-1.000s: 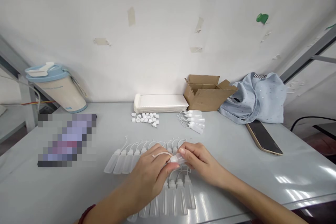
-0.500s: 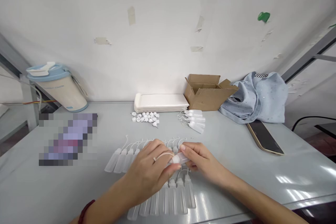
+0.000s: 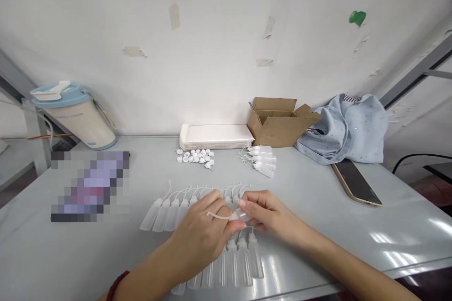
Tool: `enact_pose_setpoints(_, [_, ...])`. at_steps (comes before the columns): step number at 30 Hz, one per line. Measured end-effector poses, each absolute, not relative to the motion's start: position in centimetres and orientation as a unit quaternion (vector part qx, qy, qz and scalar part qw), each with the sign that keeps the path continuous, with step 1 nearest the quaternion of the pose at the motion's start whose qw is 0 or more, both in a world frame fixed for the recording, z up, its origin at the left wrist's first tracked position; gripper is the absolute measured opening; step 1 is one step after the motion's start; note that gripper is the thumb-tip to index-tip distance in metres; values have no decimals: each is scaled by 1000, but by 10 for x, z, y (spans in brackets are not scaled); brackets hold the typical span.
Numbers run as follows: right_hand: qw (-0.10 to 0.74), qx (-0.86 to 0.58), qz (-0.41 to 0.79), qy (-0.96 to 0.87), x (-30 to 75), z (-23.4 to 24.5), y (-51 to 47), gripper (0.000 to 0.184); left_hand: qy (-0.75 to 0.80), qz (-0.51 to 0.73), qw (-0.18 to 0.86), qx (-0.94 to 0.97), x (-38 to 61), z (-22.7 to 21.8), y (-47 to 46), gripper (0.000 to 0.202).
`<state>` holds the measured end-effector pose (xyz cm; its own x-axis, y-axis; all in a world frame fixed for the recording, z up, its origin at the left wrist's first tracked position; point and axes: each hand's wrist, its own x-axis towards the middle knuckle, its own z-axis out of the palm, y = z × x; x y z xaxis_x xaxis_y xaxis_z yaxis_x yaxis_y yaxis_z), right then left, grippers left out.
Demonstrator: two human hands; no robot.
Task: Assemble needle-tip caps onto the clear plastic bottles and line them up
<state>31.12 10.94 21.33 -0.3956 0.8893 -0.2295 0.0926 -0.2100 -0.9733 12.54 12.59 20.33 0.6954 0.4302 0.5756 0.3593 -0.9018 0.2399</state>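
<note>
Both hands meet over the grey table (image 3: 318, 207), pinching one small clear squeeze bottle (image 3: 240, 215) with a thin tethered cap. My left hand (image 3: 201, 237) grips its neck end, the tether lying across my fingers. My right hand (image 3: 266, 211) holds the bottle's body. Under and behind the hands lies a row of like bottles (image 3: 165, 209), with a second row (image 3: 240, 263) nearer the front edge. Further back sit a small group of bottles (image 3: 263, 160) and a scatter of white caps (image 3: 196, 157).
A stack of white trays (image 3: 215, 136) and an open cardboard box (image 3: 278, 122) stand against the wall. A blue-lidded jug (image 3: 76, 115) is at back left, a blue cloth bag (image 3: 348, 129) and a phone (image 3: 356, 181) at right.
The hands have stayed together on the bottle, shifting it only slightly. The view has tilted down a little.
</note>
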Motion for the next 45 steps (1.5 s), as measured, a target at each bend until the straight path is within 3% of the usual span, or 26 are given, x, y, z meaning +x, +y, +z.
enact_pose_setpoints(4, [287,-433,723,-455,316,216,114,47,200,344,82,914,121,207,134,39])
enact_pose_setpoints(6, [319,-434,713,-450,321,219,117,43,225,320,106,914,114,210,146,39])
enact_pose_setpoints(12, [474,-483,554,-485,348,233,130,41,344,211,35,914,93,209,196,23])
enact_pose_setpoints(17, [505,-543,419,-523,367,238,140,38,337,149,-15,930,99,198,212,28])
enact_pose_setpoints(23, [475,-626,283,-549,378,237,146,32,349,99,-68,930,104,195,213,31])
enact_pose_setpoints(32, [452,-626,100,-628,391,218,162,24,356,93,-88,926,97,191,222,28])
enact_pose_setpoints(45, [393,-635,58,-662,396,198,176,18,353,123,-77,924,95,185,225,26])
